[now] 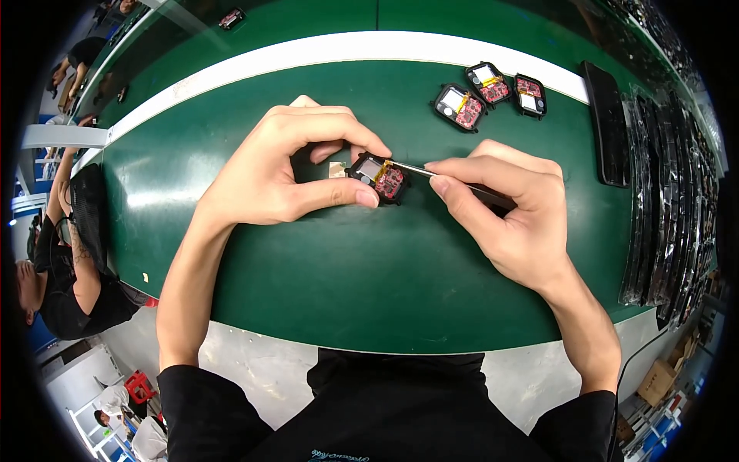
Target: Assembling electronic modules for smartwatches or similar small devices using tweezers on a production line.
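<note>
The left hand is curled around a small black case, thumb pressed against its near side and forefinger arched over its far side, so the case is pinched between them and rests on the green desk. The case lies open face up, showing a red circuit board, a silvery square part and a bit of yellow tape. The right hand is closed on thin tweezers, held like a pen between thumb and forefinger; the tip touches the top of the case near the yellow tape, just beside the left forefinger tip. So the case sits between the two hands, close to the middle of the desk, gripped by the left and met from the right by the tool. A small tan scrap lies on the desk under the left palm, just left of the case. Toward the far right part of the desk, near the white strip along its far edge, three more cases of the same kind lie open in a loose row, well apart from the hands. At the right edge a black tray lies flat, and beyond it a stack of glossy black trays runs down that side. Another person sits at the left end of the desk.
</note>
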Tool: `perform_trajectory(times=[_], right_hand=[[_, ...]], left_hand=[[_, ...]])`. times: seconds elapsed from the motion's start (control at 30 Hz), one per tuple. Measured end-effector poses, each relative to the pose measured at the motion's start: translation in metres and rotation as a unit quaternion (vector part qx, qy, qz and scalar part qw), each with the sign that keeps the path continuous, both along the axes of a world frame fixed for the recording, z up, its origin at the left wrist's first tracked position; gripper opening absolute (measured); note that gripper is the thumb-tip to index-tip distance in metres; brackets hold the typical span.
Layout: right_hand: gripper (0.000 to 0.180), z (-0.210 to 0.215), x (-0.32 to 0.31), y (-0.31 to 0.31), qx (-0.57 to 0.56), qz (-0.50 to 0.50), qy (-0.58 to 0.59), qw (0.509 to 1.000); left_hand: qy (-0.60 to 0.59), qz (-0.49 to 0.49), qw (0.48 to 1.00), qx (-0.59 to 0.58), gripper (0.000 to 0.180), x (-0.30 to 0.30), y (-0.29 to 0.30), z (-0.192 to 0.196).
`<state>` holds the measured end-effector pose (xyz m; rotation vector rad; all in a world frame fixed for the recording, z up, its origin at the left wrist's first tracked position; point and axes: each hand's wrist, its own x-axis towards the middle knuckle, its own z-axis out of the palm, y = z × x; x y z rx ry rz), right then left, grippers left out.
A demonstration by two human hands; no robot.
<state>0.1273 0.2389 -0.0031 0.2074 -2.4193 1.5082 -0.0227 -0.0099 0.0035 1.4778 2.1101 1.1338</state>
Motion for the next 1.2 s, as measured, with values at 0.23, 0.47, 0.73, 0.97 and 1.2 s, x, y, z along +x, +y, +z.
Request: perform_trajectory(times=[0.23, 0.47, 0.73, 0.97, 1.2], right_hand=[[0.011, 0.0, -0.0008, 0.0014, 0.003, 0.008, -0.003, 1.0], [0.009, 0.0028, 0.0003, 0.0008, 0.006, 0.013, -0.017, 1.0], [0.009, 0.0, -0.0004, 0.0023, 0.025, 0.019, -0.006, 1.0], [0.01, -0.0019, -0.0006, -0.0005, 0.011, 0.018, -0.004, 1.0], [0.013, -0.0022, 0.0031, -0.0009, 0.018, 0.02, -0.005, 1.0]], left_hand=[[0.014, 0.001, 1.0, 0.005, 0.049, 0.0002, 0.0009, -0.0013], [0.019, 0.002, 1.0, -0.004, 0.048, 0.0033, 0.002, 0.0011], [0.033, -0.012, 0.999, 0.0, 0.047, 0.0032, 0.0035, 0.0029], [0.044, -0.018, 0.999, 0.003, 0.047, 0.0034, 0.0029, 0.0026], [0.047, -0.013, 0.999, -0.001, 0.046, 0.0048, 0.0055, 0.0035]])
